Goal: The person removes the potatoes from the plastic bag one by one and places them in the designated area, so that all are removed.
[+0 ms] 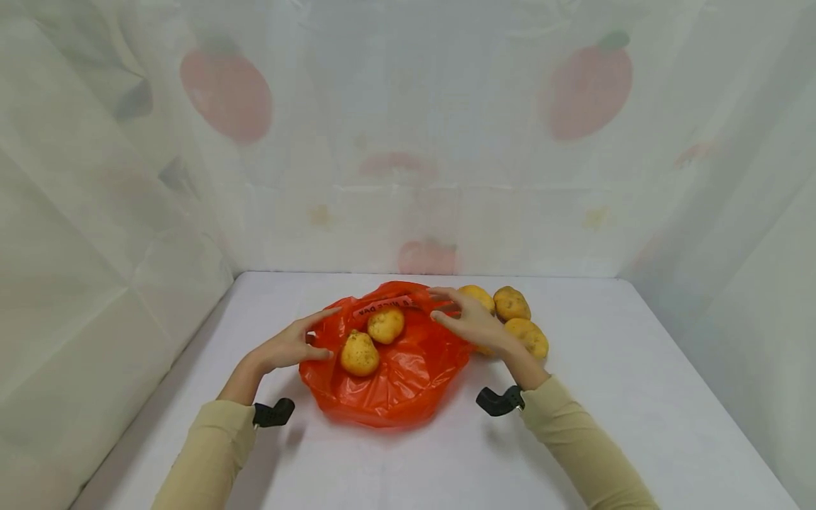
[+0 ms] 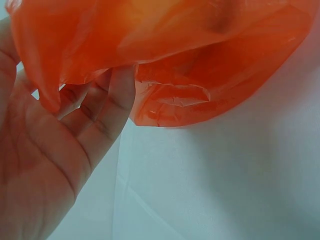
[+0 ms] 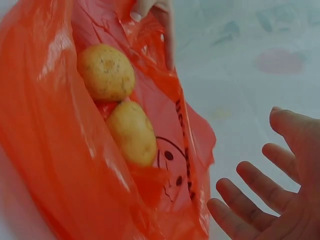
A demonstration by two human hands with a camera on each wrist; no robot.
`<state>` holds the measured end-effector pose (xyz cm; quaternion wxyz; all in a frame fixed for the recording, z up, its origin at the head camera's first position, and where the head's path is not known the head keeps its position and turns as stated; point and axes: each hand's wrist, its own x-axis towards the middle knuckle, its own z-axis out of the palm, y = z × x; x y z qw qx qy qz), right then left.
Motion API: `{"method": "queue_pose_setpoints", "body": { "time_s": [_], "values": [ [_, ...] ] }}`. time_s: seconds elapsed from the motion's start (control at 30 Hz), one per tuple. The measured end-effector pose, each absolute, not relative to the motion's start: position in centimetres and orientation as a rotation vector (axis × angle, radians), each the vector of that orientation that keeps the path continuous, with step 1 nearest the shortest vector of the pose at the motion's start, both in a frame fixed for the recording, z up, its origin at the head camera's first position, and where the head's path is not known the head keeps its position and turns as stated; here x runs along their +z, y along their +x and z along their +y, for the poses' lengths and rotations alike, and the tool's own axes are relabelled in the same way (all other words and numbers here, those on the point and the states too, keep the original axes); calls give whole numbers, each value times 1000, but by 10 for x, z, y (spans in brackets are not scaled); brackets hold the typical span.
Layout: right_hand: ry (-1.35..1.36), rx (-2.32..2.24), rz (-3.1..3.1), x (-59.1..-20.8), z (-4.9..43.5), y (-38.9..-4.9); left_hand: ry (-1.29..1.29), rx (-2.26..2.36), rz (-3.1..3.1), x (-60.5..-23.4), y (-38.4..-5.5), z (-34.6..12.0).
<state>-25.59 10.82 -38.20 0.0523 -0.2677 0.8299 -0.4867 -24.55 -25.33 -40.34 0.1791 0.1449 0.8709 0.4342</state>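
A red plastic bag lies with its mouth open on the table, and two potatoes sit inside. My left hand is at the bag's left rim, thumb and fingers spread apart. In the left wrist view, that hand's fingers reach behind the bag's plastic. Over the bag's right edge is my right hand, its fingers spread. The right wrist view has this hand apart from the plastic, with nothing in its grasp. Both bagged potatoes touch or nearly touch each other there.
Several more potatoes lie on the white table just right of the bag, partly behind my right hand and wrist. Pale curtains with faded fruit prints enclose the table at the back and both sides.
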Motion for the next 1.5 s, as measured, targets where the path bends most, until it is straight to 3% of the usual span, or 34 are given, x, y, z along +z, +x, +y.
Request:
{"method": "queue_pose_setpoints", "body": {
  "time_s": [1.5],
  "values": [
    [-942,-1184,2353,-408,9,-267,427,1219,2469,-406,-245,-254]
  ]
}}
